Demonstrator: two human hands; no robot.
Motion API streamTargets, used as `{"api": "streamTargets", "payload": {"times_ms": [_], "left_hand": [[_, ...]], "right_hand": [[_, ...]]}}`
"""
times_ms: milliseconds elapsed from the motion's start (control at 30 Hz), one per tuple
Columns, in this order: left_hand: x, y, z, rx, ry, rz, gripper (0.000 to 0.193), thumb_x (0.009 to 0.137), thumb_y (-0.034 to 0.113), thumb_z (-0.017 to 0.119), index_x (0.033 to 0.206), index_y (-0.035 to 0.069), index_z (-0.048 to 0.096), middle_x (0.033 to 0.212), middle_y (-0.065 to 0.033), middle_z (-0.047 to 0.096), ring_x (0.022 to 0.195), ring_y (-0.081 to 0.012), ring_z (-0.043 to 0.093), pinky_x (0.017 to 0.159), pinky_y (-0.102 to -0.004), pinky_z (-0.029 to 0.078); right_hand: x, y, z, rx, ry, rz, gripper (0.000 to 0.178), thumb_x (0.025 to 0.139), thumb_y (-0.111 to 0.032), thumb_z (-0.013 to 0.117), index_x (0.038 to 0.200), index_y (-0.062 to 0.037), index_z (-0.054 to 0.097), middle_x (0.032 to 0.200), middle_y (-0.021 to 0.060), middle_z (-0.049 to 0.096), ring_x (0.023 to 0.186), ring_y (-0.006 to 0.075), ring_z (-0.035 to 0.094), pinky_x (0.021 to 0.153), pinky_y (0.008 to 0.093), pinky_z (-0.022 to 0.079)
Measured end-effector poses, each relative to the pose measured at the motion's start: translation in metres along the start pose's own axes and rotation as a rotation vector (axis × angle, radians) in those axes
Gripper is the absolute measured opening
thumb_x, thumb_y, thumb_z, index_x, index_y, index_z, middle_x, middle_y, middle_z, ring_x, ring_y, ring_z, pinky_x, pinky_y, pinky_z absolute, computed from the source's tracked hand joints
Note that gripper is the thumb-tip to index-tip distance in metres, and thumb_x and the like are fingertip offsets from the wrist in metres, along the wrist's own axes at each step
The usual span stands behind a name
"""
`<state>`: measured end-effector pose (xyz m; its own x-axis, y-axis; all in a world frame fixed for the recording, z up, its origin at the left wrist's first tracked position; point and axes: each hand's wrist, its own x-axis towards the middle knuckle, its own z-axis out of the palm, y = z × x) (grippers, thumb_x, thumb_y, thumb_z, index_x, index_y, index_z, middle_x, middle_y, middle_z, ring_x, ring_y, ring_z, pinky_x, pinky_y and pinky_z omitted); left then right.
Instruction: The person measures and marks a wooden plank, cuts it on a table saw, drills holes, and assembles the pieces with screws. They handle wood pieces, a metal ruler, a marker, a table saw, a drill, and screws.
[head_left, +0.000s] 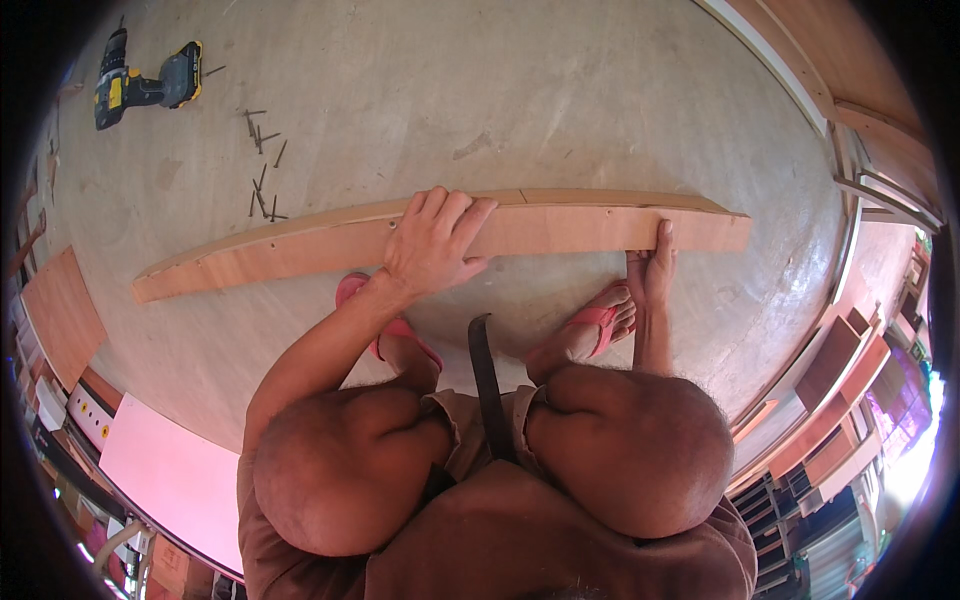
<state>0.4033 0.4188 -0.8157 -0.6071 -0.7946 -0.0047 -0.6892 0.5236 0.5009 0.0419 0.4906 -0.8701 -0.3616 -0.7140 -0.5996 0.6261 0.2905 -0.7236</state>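
A long, light-brown wooden plank (560, 230) lies crosswise in front of my feet, with a few small screw holes or heads along its near face. My left hand (432, 240) is wrapped over its far edge near the middle, fingers across the top. Toward the right end, my right hand (654, 262) grips the lower edge, thumb pressed on the near face and the other fingers partly hidden underneath. Several loose screws (262, 138) are scattered on the floor beyond the plank's left half.
A black and yellow cordless drill (150, 85) rests on the concrete floor (400, 100) at the far left. A flat wooden board (64, 315) and a pale panel (170, 470) lie along the left. Stacked wood pieces (835, 385) line the right side.
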Motion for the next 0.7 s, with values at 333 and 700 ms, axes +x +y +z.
{"api": "streamTargets", "payload": {"times_ms": [333,700], "left_hand": [[0.000,-0.001,0.002,-0.008,0.022,0.010,0.079,0.058,0.028,0.095,0.129,0.008,0.065,0.107,-0.0076,0.057,0.098,-0.0292,0.058,0.085,-0.0436,0.049],[0.000,-0.003,0.002,0.001,0.017,0.028,0.077,0.061,0.031,0.094,0.129,0.008,0.065,0.108,-0.0078,0.056,0.100,-0.0292,0.058,0.085,-0.0438,0.050]], "right_hand": [[0.008,0.007,-0.017,0.080,-0.159,-0.003,0.022,0.106,-0.031,0.069,0.119,-0.0134,0.062,0.097,-0.0036,0.063,0.078,0.0072,0.054,0.076,0.0285,0.051],[0.004,0.008,-0.013,-0.007,0.063,0.055,0.037,0.105,-0.035,0.071,0.132,-0.0128,0.059,0.115,0.0027,0.068,0.102,0.0166,0.067,0.088,0.0364,0.057]]}}
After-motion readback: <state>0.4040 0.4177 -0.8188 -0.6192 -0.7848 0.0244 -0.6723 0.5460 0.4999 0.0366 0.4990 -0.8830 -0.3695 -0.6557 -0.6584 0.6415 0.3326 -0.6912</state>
